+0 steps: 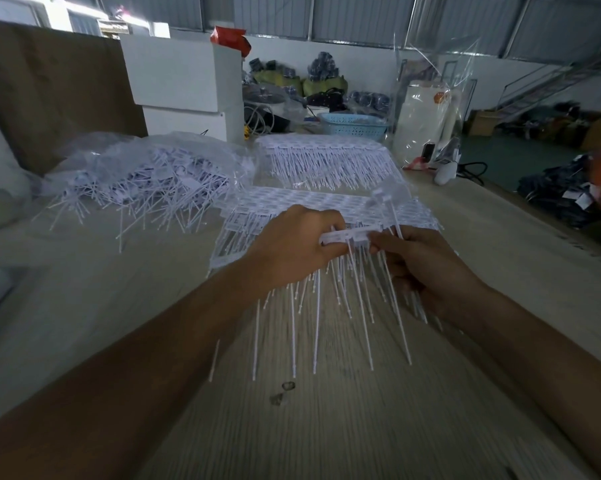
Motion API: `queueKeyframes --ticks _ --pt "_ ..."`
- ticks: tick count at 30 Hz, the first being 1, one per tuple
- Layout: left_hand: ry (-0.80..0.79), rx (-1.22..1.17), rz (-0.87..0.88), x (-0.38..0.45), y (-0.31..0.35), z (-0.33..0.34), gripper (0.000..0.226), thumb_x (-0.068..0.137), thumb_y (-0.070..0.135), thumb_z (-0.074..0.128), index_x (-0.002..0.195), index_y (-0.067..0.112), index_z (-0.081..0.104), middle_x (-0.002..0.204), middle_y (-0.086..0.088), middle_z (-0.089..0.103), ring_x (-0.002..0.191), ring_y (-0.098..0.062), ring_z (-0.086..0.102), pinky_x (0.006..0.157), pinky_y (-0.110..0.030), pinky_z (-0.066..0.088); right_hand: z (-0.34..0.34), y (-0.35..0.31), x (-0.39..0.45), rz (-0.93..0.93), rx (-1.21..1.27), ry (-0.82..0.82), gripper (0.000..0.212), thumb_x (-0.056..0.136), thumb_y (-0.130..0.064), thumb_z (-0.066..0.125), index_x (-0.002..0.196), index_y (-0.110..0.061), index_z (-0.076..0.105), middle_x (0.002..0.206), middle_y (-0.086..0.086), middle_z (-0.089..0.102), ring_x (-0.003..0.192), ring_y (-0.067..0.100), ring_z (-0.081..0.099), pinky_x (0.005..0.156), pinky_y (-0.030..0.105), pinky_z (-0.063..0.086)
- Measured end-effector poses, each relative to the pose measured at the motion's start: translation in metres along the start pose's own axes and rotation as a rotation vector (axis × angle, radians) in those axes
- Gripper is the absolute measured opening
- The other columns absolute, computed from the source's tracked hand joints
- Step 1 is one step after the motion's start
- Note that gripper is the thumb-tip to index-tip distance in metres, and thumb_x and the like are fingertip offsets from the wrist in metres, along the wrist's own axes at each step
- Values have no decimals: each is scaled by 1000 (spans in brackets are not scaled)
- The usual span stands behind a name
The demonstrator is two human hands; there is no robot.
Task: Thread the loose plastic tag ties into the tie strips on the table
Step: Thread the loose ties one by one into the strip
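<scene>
a tie strip (347, 235) is held up between the left hand (292, 251) and right hand (427, 268), just in front of a flat stack of strips (313, 202) laid on the table (361, 427). another stack (327, 157) is set behind that one. off to the left, a bag of loose ties (143, 178) is spread out. a basket (352, 125) is parked behind the far stack, with boxes (184, 84) to its left.
</scene>
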State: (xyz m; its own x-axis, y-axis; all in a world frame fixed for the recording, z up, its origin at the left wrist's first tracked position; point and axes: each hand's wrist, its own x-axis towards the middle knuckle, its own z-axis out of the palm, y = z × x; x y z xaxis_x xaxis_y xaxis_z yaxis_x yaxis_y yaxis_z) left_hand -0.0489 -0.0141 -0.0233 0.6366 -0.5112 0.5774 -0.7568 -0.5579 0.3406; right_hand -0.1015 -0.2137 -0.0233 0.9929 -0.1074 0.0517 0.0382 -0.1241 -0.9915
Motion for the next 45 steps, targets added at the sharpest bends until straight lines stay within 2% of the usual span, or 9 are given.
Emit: queueKeyframes --ticks 11,15,19,22,26,35,40,42,45 --pt "-84 -132 -18 1 -2 3 16 97 21 62 100 11 75 84 -3 74 74 -21 69 71 -46 55 -2 -1 -1 -135 -39 -3 28 96 -17 65 70 -9 64 46 -8 33 39 6 28 38 18 25" --pt "-85 -270 -43 0 3 1 22 97 14 62 79 22 71 77 -2 72 69 -26 68 71 -48 54 -2 -4 -4 -199 -50 -28 28 97 -16 62 71 -8 60 47 -6 33 40 7 26 40 18 24" --pt "-82 -449 -136 1 0 -2 20 98 14 60 89 5 75 75 -3 74 65 -40 63 55 -43 51 -3 -7 -7 -284 -93 -26 26 98 -19 62 75 -7 60 48 -2 31 43 12 24 42 20 23" --pt "-39 -443 -104 1 1 -3 12 95 12 66 101 7 74 75 -6 74 66 -23 69 61 -36 54 -3 -5 -7 -255 -84 -29 27 100 -23 59 78 -7 61 47 -4 31 42 11 23 42 21 23" --pt "-39 -417 -80 2 2 0 21 95 14 66 113 25 67 75 0 75 72 -17 71 80 -47 56 -1 -2 -6 -174 -63 -55 29 100 -28 58 81 -9 65 49 -5 31 42 10 23 42 22 22" --pt "137 -390 -70 3 -4 -2 20 93 14 70 110 24 68 71 7 72 69 -3 69 75 -17 51 1 -6 -9 -46 17 -150 32 98 -34 60 73 -13 61 55 -4 29 44 8 25 39 20 22" --pt "100 -398 -110 2 -2 -2 13 96 14 64 93 24 73 86 2 76 72 -5 69 73 -21 51 3 -8 -10 -39 117 -222 39 105 -31 48 68 -19 45 60 -3 35 47 11 28 42 23 25" --pt "96 -355 -99 4 -3 -2 32 98 12 60 77 35 69 99 -4 76 72 -3 67 71 -21 50 4 -8 -11 -13 115 -259 40 106 -30 43 67 -20 40 59 -4 31 48 11 23 41 21 24" --pt "94 -361 -112 3 -5 0 26 100 9 56 86 23 73 83 5 72 66 -4 64 67 -26 49 4 -6 -11 22 139 -307 43 107 -29 41 65 -20 38 59 -4 29 47 11 21 40 19 24"
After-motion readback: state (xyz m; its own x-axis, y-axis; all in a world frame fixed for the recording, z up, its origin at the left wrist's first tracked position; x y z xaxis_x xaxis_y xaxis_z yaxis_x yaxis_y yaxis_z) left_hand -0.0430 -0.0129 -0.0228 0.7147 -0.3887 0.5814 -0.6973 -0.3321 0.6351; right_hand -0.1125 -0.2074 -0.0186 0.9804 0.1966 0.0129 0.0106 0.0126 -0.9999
